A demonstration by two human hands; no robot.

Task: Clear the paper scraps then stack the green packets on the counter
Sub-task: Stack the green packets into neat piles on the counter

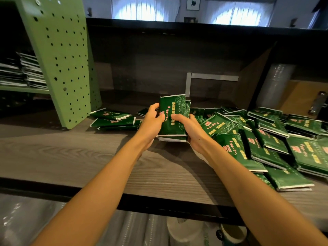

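Between both hands I hold a small bundle of green packets (173, 118) tilted up above the wooden counter (71, 153). My left hand (152, 121) grips its left edge, thumb on the front face. My right hand (188, 126) grips the right edge and lower corner. A loose pile of green packets (276, 144) with red and yellow print spreads over the counter to the right. A few more green packets (113, 119) lie stacked to the left of my hands. No paper scraps are visible.
A green perforated metal stand (65, 64) rises at the left, with stacked flat items (21, 71) on its shelf. A dark back wall with a metal bracket (191, 80) closes the counter. A bubble-wrap roll (275, 86) stands at the right; more rolls (124, 228) lie below the counter.
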